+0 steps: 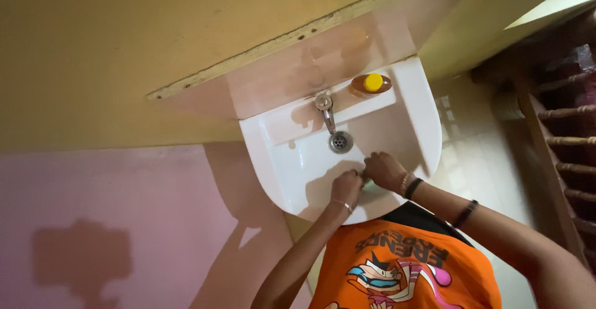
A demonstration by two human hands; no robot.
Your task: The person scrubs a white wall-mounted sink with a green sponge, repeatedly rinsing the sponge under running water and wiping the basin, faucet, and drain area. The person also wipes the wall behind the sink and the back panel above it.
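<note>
White glazed ceramic makes up the round-fronted wash basin (410, 107) fixed to the wall, and the person in the orange printed shirt (403, 272) stands at its front edge with both hands down inside the bowl. The left hand (346, 188), with a thin bangle at the wrist, sits near the front rim, its fingers (354, 176) curled inward; whether they grip anything I cannot tell from here. The right hand (385, 169), with a dark band and bangle at its wrist, lies just beside it, the two hands touching or nearly so, its fingers bent down against the basin floor. A small pale green thing (371, 186), perhaps a sponge or a bar of soap, peeks out below the right hand, between the two hands; which hand has hold of it is hidden. Behind the hands, well apart from them, are the round metal drain (340, 141) and the chrome tap (325, 107) leaning over it. On the back ledge stands a brownish bottle with a yellow cap (372, 83).
</note>
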